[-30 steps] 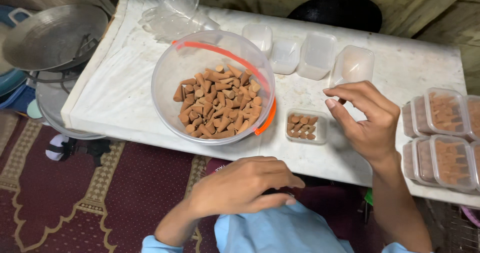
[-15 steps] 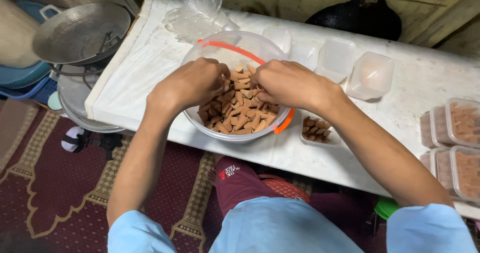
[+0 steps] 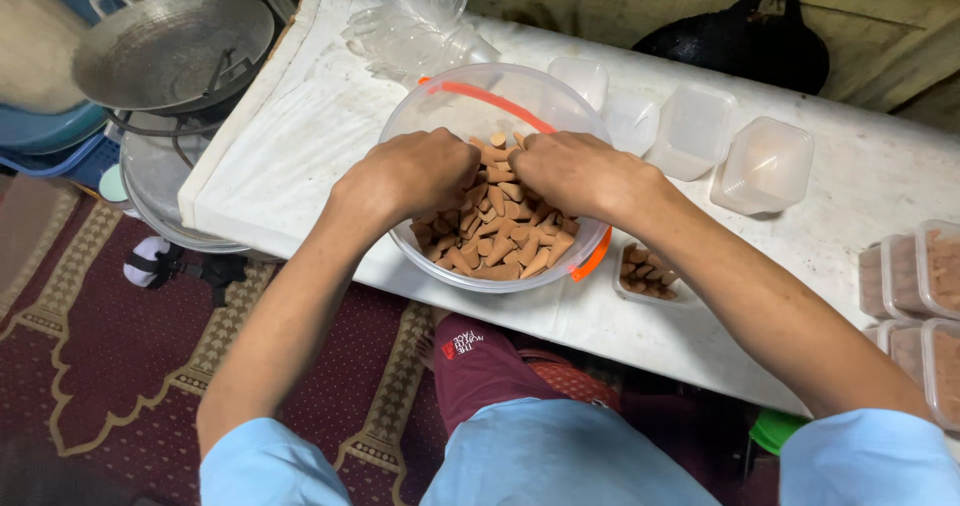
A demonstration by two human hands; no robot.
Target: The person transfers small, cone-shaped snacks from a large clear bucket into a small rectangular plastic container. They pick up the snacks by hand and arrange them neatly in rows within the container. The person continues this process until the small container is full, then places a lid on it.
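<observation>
Both hands down in the round clear plastic bowl with orange rim handle (image 3: 455, 91) on the white-covered table (image 3: 300, 136). Left hand (image 3: 415, 171) and right hand (image 3: 575, 171) lie knuckles-up on the brown cone-shaped pieces (image 3: 500, 241), fingers curled into the pile; grip hidden, cannot tell. Small clear tray of cones (image 3: 648, 274) sits just beside the bowl, under the right forearm.

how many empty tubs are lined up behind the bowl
4 empty tubs behind the bowl: one at its rim, then and rightward. Hands may hide more.
</observation>
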